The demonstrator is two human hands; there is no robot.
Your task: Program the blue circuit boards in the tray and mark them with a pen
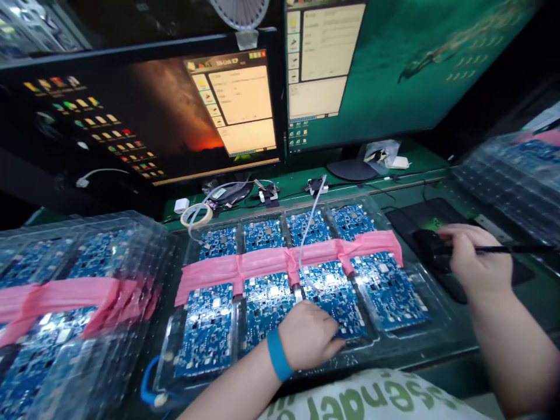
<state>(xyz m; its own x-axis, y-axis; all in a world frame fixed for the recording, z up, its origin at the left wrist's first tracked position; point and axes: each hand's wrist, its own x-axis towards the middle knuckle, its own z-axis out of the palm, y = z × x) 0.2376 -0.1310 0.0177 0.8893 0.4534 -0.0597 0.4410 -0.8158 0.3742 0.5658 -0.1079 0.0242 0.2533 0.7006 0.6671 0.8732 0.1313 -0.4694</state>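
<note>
Monitors sit behind the tray, pink strip running across its blue boards. Left hand is over the tray's near side, fingers curled, can't tell if they've got anything. Right hand is right of the tray by a mouse, fingers round a black stick.

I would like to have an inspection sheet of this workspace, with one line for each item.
Surface: green bench, mostly covered.
Job's things: blue boards in a clear tray, pink strips across them.
Clutter: tape roll, plastic bag.
Hands: left hand over the near boards; right hand by the mouse, holding a black rod.
Cables: pale cable across the boards.
Surroundings: two lit monitors, filled trays both sides.
</note>
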